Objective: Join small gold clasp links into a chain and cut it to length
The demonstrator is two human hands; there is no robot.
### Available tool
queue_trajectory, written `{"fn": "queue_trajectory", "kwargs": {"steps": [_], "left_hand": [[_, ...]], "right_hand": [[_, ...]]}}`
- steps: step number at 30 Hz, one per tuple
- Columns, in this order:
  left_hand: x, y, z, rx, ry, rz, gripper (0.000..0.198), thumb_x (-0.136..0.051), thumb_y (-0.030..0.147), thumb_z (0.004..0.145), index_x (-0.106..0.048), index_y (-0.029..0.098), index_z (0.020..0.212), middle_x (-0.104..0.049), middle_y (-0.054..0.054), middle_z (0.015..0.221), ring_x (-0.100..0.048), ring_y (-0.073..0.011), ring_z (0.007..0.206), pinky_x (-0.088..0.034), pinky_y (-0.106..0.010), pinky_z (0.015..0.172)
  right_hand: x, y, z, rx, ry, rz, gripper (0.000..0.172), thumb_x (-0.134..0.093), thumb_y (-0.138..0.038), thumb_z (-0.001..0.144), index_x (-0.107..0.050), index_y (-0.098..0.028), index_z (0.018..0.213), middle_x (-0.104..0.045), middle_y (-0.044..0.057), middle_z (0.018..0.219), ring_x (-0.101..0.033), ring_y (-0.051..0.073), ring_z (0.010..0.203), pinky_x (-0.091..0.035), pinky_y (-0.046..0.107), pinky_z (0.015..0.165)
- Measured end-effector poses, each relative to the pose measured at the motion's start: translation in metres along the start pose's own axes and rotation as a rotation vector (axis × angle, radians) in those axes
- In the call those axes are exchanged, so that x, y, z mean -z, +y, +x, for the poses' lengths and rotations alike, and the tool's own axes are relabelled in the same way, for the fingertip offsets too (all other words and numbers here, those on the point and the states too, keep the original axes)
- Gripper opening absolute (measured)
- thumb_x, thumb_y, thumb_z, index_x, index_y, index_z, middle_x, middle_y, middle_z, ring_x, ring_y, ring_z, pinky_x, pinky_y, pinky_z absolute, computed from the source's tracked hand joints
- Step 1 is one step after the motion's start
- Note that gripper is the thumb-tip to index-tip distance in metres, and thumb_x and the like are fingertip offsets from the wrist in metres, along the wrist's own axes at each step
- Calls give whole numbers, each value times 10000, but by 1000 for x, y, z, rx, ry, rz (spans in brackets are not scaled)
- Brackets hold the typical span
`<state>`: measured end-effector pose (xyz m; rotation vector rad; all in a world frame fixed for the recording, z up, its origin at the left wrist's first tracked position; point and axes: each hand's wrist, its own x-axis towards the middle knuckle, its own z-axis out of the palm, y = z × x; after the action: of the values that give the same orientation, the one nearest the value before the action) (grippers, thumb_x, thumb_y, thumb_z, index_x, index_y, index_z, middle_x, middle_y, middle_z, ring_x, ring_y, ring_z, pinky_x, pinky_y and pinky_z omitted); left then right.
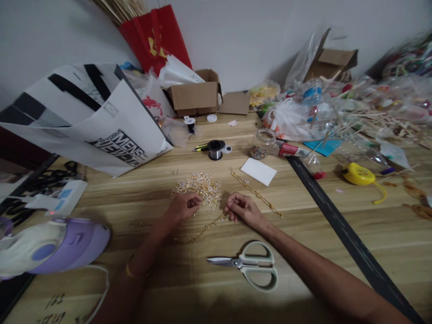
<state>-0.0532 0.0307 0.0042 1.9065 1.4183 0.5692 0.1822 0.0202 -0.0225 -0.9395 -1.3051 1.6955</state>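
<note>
On the wooden table, my left hand (pixel 185 207) is at the lower left edge of a pile of small gold and clear beads or charms (pixel 202 184). Its fingers are curled together; what they pinch is too small to make out. To the right of the pile, my right hand (pixel 243 209) is closed on the end of a gold chain (pixel 202 231), which trails across the table to the left. Beyond my right hand lies a second gold chain (pixel 256 193). A pair of scissors (pixel 249 263) with pale handles rests nearer to me, blades pointing left.
Behind the pile stand a wire spool (pixel 215 150), a white card (pixel 258 171) and a jar of beads (pixel 259 148). A yellow tape measure (pixel 359 174) and plastic clutter are at right. At left are a white paper bag (pixel 101 121), a power strip (pixel 65 198) and a purple appliance (pixel 74 245).
</note>
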Motion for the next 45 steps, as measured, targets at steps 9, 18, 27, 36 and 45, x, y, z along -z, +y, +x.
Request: {"fn": "queue_trajectory", "kwargs": {"steps": [9,18,27,36,45], "left_hand": [[-5,-2,-4,-141,-87,251,242,-522,49,673,-640,167,848,-603,-6,705,-544,-117,657,-431,-218,630],[-1,19,-9,-340,-181,413,153,-497,125,796,-636,168,748,-621,-45,794,-537,-170,795,-400,-278,729],[-12,47,-19,-414,-377,473,188,-480,190,870,-625,159,754,-602,-39,804,-516,-165,828,-379,-277,771],[-17,48,-20,-430,-378,539,193,-463,175,881,-595,152,742,-592,-35,792,-511,-159,808,-367,-277,765],[-1,34,-13,-374,-222,543,199,-450,125,839,-557,160,676,-565,-31,710,-483,-161,732,-366,-273,677]], "right_hand": [[0,-2,-1,-7,-5,3,326,-631,-454,768,-522,-149,738,-600,-5,625,-523,61,438,-423,157,380],[0,-2,-1,1,-5,-3,343,-629,-474,763,-509,-153,743,-605,-2,640,-526,66,446,-423,162,382],[2,-1,-1,6,-17,-19,329,-620,-468,775,-513,-157,758,-598,-3,627,-519,65,436,-427,162,384],[0,-5,-2,-6,-9,-11,341,-627,-469,766,-510,-151,736,-584,-15,589,-518,62,431,-422,156,381],[0,-3,-1,-4,-6,5,338,-635,-464,761,-503,-154,735,-600,-3,642,-524,59,437,-423,152,370]]}}
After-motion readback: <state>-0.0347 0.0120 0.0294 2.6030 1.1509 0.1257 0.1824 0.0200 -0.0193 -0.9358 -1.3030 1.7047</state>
